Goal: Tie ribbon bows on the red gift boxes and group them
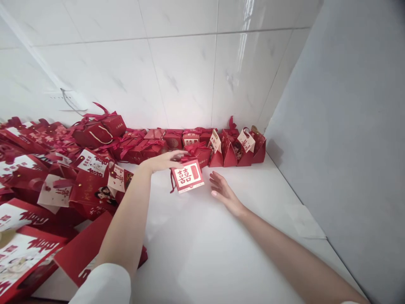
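A small red gift box (187, 176) with a white label and red double-happiness characters hangs tilted from my left hand (167, 161). My fingers close over its top edge, and a dark red cord dangles at its left side. To the right of the box, apart from it, my right hand (226, 195) is held above the white surface with its fingers spread and nothing in it. Just behind the held box stands another red box with a ribbon bow (200, 151), in a row of red gift boxes along the wall.
Triangular red boxes (228, 152) with hanging tags end the row at the right. Many red boxes and bags (95, 185) crowd the left side. A tiled wall (183, 80) rises behind, and a grey panel (348, 126) bounds the right. A cable (68, 101) hangs at the wall socket.
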Tool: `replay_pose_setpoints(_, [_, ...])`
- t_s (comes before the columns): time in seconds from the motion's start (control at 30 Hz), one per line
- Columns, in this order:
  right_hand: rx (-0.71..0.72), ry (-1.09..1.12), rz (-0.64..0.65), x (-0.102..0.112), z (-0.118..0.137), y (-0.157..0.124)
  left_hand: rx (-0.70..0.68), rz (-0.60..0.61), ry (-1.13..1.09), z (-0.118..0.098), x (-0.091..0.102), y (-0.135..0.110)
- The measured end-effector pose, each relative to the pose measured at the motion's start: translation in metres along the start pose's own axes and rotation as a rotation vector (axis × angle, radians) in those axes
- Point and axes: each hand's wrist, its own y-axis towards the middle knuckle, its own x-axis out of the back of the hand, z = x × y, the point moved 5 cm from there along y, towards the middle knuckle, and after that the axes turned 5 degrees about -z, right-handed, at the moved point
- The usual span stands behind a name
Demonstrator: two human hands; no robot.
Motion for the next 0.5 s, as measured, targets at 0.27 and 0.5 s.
replay_pose_setpoints(0.27, [-0.197,0.467,0.130,-0.021,0.002,-0.012,0.124,0.049,-0.288,-0.008,-0.053,0.014])
replay_pose_setpoints(0.5, [-0.100,0.447,-0.137,-0.004,0.024,-0.005,-0.053,-0.095,-0.519,-0.043,-0.082,-0.004])
